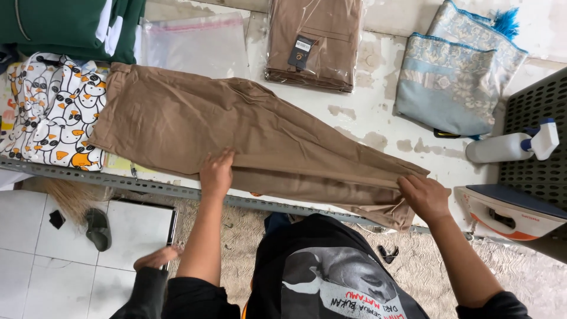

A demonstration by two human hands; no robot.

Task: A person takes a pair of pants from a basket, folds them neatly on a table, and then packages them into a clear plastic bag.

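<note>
White and worn, the worktable (378, 112) fills the upper half of the frame, its metal edge strip running across the middle so you can stand close against it. Spread slantwise over it, from upper left to lower right, lie the brown trousers (236, 130), folded lengthwise leg on leg, waistband at the left, hems at the right; that flat lay keeps the cloth smooth under your palms. Your left hand (217, 172) presses down at centre frame, fingers together and flat on the near edge of the cloth, gripping nothing. Your right hand (425, 198), at lower right, rests on the hem end with fingers curled over it; whether they pinch the fabric I cannot tell. At upper left sit a penguin-print cloth (53, 112) and a green garment (65, 23), pushed aside. Top centre holds a bagged pair of brown trousers (313, 41), beside an empty clear bag (195, 44). At upper right lies a folded blue patterned cloth (455, 77). At the right edge a steam iron (508, 215) and a white spray bottle (508, 146) wait within reach.
</note>
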